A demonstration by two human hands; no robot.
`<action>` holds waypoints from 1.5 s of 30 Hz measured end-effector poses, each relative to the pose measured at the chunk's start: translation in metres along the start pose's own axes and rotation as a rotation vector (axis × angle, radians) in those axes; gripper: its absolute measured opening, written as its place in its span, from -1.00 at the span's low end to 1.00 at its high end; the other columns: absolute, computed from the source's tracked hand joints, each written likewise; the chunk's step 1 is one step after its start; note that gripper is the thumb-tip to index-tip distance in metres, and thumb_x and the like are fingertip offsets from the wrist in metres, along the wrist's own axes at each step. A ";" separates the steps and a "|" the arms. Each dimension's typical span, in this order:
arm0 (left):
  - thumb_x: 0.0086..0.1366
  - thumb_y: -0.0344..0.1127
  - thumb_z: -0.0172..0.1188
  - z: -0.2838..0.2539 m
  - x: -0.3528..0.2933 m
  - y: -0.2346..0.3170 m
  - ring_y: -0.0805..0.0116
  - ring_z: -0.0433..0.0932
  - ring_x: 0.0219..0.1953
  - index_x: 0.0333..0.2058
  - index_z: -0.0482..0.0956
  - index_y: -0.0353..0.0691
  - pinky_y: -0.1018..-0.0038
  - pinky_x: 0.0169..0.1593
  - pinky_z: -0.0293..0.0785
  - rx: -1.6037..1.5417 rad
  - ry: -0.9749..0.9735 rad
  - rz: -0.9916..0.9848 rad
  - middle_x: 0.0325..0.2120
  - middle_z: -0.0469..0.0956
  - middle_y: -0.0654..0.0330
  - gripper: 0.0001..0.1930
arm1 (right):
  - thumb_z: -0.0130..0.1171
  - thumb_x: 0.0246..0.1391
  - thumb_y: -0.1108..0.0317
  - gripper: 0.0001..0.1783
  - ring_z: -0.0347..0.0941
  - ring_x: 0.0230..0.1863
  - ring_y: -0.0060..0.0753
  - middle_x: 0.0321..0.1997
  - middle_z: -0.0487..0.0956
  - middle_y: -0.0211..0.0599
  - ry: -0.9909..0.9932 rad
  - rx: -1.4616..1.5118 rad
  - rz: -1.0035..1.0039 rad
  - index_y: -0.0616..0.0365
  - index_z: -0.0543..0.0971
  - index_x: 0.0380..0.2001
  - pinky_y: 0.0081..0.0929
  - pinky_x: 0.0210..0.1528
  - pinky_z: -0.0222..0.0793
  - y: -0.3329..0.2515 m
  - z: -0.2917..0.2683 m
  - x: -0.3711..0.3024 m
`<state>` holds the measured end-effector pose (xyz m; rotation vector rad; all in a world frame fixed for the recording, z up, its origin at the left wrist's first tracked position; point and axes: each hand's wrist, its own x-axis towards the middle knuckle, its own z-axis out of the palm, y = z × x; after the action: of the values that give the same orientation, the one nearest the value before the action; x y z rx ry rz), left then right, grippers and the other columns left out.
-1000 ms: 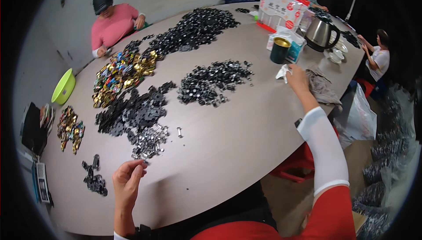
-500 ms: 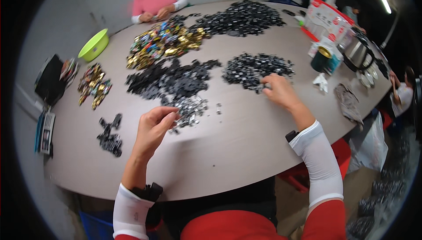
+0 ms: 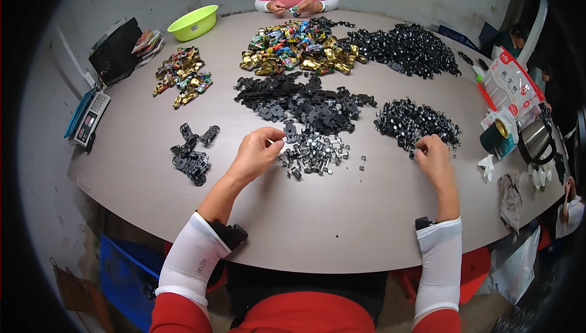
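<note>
Your left hand (image 3: pixel 255 153) pinches near shiny axles (image 3: pixel 314 153); right hand (image 3: pixel 432 157) grips small black wheels (image 3: pixel 415 124); bare tabletop (image 3: pixel 342 211) lies nearest you

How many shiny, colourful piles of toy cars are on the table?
2. The big pile of colourful toy cars lies at the far middle, in front of the person in pink. A small pile of colourful toy cars lies far left, near the green bowl. None seem hidden.
</note>
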<state>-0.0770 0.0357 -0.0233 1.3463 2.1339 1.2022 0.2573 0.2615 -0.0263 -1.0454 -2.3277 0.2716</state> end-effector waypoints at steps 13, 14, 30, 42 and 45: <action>0.17 -0.10 0.29 0.029 0.057 -0.010 -0.03 0.54 -0.16 -0.31 0.52 -0.30 0.12 -0.13 0.47 0.555 0.090 0.001 -0.24 0.52 0.01 -0.66 | 0.12 -0.12 0.65 -0.86 0.47 -0.22 -0.10 -0.32 0.45 -0.17 -0.332 0.443 -0.401 0.24 0.52 -0.42 -0.25 -0.15 0.44 -0.124 0.044 -0.030; 0.16 -0.11 0.30 0.032 0.058 -0.011 -0.03 0.54 -0.15 -0.32 0.52 -0.31 0.12 -0.13 0.47 0.559 0.099 -0.005 -0.22 0.52 0.01 -0.66 | 0.12 -0.12 0.65 -0.85 0.47 -0.21 -0.10 -0.32 0.44 -0.17 -0.334 0.425 -0.427 0.23 0.52 -0.42 -0.25 -0.14 0.43 -0.123 0.046 -0.031; 0.19 -0.41 0.31 0.015 0.055 -0.014 0.48 0.53 -0.35 0.01 0.32 -0.30 0.59 -0.41 0.48 -0.427 0.072 -0.280 -0.32 0.50 0.22 -0.54 | 0.18 -0.10 0.59 -0.86 0.48 -0.26 -0.10 -0.32 0.46 -0.20 -0.347 0.422 -0.322 0.21 0.51 -0.39 -0.24 -0.18 0.43 -0.112 0.038 -0.031; 0.34 -0.34 0.19 0.052 -0.010 0.037 0.56 0.57 -0.38 -0.04 0.41 -0.23 0.53 -0.32 0.64 -0.922 -0.359 -0.292 -0.34 0.55 0.29 -0.74 | 0.25 -0.06 0.36 -0.85 0.52 -0.28 -0.07 -0.38 0.55 -0.17 -0.429 0.193 -0.170 0.21 0.56 -0.46 -0.21 -0.19 0.43 -0.113 0.033 -0.030; 0.36 -0.35 0.15 0.055 -0.014 0.035 0.52 0.58 -0.28 -0.03 0.40 -0.23 0.47 -0.23 0.65 -0.968 -0.363 -0.299 -0.28 0.55 0.26 -0.74 | 0.24 -0.07 0.37 -0.86 0.52 -0.28 -0.07 -0.38 0.55 -0.16 -0.447 0.197 -0.162 0.21 0.56 -0.45 -0.21 -0.20 0.43 -0.115 0.033 -0.029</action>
<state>-0.0137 0.0560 -0.0295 0.6940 1.1521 1.4252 0.1821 0.1646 -0.0199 -0.7507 -2.6908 0.7171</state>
